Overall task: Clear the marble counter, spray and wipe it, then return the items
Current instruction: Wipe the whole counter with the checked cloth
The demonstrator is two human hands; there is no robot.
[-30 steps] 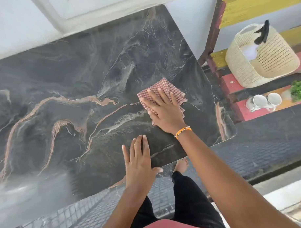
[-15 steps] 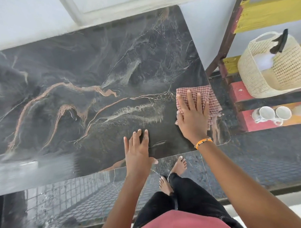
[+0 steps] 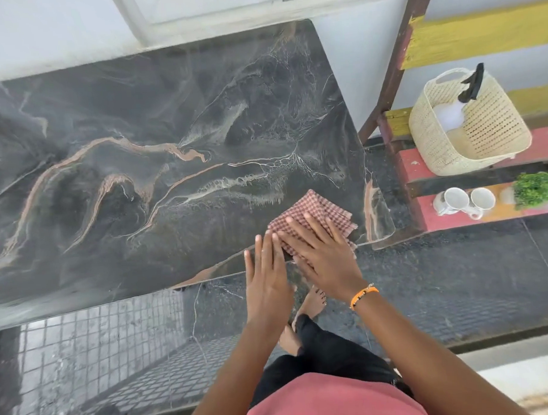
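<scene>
Item, checked cloth (image 3: 316, 219): folded, laid flat on the marble counter (image 3: 147, 180) at its near right corner, just inside the front edge, with bare stone running off to the left and far side; its long axis is judged to run from near-left to far-right. Right hand (image 3: 322, 252): pressed flat on the cloth's near part with fingers straight and spread, nothing gripped; it is the hand on the cloth. Left hand (image 3: 267, 279): held flat with straight fingers at the counter's front edge, just left of the cloth, nothing held.
</scene>
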